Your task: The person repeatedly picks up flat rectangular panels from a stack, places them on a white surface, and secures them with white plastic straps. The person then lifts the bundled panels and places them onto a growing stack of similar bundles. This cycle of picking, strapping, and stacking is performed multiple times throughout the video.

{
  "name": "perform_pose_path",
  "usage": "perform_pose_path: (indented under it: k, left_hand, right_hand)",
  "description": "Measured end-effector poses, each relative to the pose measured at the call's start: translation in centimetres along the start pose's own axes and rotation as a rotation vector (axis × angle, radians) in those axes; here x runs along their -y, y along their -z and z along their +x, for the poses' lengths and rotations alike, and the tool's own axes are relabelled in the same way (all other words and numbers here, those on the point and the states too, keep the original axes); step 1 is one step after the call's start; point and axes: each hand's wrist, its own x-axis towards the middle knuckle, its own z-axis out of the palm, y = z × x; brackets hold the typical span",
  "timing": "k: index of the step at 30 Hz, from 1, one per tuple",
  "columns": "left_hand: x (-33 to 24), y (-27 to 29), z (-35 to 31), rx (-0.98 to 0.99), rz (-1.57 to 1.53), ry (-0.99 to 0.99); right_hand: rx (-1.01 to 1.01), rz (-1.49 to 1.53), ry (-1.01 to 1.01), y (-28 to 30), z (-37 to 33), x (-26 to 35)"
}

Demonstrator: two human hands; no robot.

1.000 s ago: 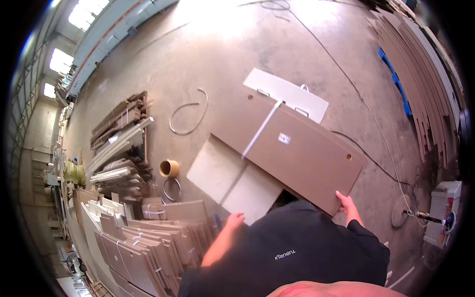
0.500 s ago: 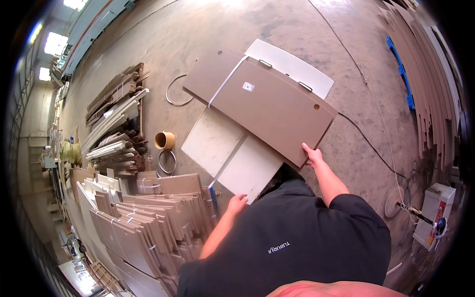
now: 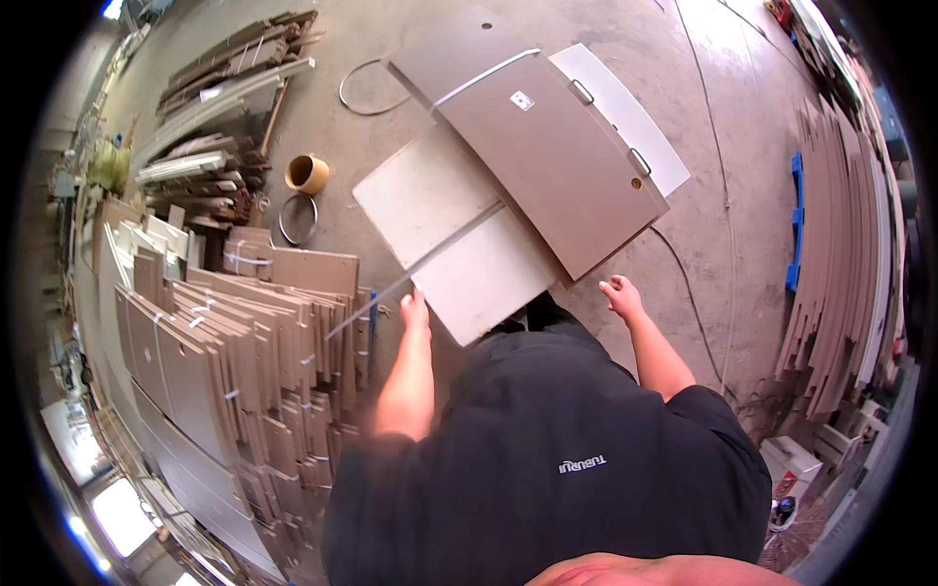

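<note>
A brown rectangular panel stack (image 3: 547, 146), with two slot handles and a small label, lies slantwise on top of white boards (image 3: 484, 278). A pale strap (image 3: 489, 76) crosses the brown stack. Another strap (image 3: 430, 256) runs over the white boards and beyond their left edge. My left hand (image 3: 415, 311) is at the near left corner of the white boards, beside that strap, its fingers loosely extended; whether it touches the board is unclear. My right hand (image 3: 621, 296) hovers just off the brown stack's near corner, fingers loosely bent and apart, holding nothing.
Strapped brown panels (image 3: 244, 342) stand close on the left. Behind them are a cardboard tube (image 3: 308, 174), a strap coil (image 3: 298, 219) and piled board strips (image 3: 210, 161). Long brown boards (image 3: 835, 264) by a blue pallet (image 3: 795, 220) line the right. A cable (image 3: 684, 269) crosses the floor.
My right hand has let go of the brown stack's near corner and drawn off it. My left hand has moved forward to the strap at the white boards' corner. The view has turned.
</note>
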Motion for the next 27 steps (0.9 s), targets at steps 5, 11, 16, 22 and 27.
perform_pose_path:
  k: [5,11,16,22,27]
  left_hand:
    - [0.3,-3.3,7.6,0.123,-0.789,0.359]
    - [-1.2,1.1,8.4,-0.513,-1.016,0.262]
    - [-14.3,9.2,-3.8,-0.823,-0.704,-0.352]
    - [-25.4,5.5,-14.6,-0.672,0.386,-1.277]
    - [-34.2,-7.9,-24.3,-0.134,0.617,-1.598]
  right_hand:
    - [0.091,-0.173,0.048,2.5,-5.5,-2.6]
    - [0.002,-0.152,0.187,5.2,-7.3,-2.6]
    - [-0.089,-0.109,0.484,5.3,-3.9,3.5]
    - [-0.019,-0.184,1.140,2.1,-5.9,24.3]
    - [-0.078,-0.462,1.779,2.9,-5.5,33.7]
